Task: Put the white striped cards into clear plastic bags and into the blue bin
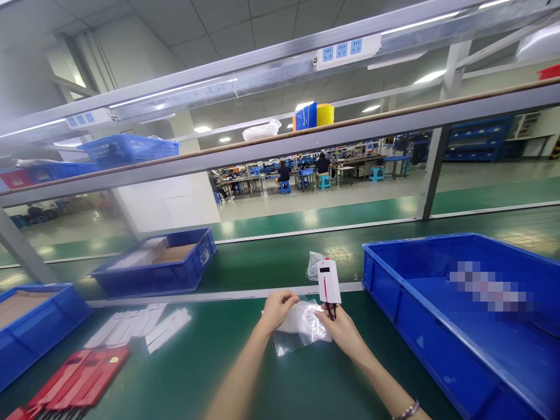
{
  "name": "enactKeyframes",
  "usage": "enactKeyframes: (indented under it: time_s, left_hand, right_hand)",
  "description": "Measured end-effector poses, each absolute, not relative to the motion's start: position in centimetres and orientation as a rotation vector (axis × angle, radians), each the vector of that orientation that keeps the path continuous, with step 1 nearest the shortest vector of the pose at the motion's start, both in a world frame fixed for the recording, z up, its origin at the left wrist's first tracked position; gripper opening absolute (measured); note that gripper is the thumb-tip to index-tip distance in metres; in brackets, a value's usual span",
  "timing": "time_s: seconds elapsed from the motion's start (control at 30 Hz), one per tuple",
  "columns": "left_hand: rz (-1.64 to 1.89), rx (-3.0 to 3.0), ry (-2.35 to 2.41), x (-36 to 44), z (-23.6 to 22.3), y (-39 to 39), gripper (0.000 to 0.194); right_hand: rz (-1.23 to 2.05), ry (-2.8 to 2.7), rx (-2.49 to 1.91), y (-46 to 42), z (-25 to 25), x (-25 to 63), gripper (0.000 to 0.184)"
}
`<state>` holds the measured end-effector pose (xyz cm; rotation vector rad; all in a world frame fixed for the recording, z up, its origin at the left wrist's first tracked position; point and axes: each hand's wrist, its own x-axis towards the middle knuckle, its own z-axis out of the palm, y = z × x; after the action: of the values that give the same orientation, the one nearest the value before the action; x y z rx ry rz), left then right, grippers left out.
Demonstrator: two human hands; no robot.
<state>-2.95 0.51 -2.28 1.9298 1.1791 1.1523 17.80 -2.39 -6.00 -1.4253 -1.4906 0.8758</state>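
Observation:
My left hand (279,309) pinches the edge of a clear plastic bag (286,343) in front of me. My right hand (343,329) is closed around the black leads at the bottom of a flat white device (331,283), which stands upright with a small dark window and a red stripe. The right fingers also touch the bag's right side. Just behind the device lies crumpled clear plastic (313,265). Something white shows through the bag; its kind is unclear.
At left lie several red devices (90,376) with black leads and flat white pieces (131,326). Blue bins (153,280) stand behind them and at the left edge (65,315). A large blue bin (420,326) is at right, its content blurred. A shelf (376,125) crosses above.

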Motion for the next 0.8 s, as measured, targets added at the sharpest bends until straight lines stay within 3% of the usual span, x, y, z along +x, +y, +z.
enactKeyframes:
  time_s: [0.37,0.8]
  left_hand:
    - [1.351,1.841,1.267,-4.6,0.9,-2.6,0.014]
    - [1.209,1.767,1.181,-3.3,1.6,-7.0,0.012]
  right_hand:
    - [0.764,-1.429,-1.498,-2.5,-3.2,19.3,0.032]
    - [1.034,-1.442,-1.176,-6.9,-1.2,15.3,0.042]
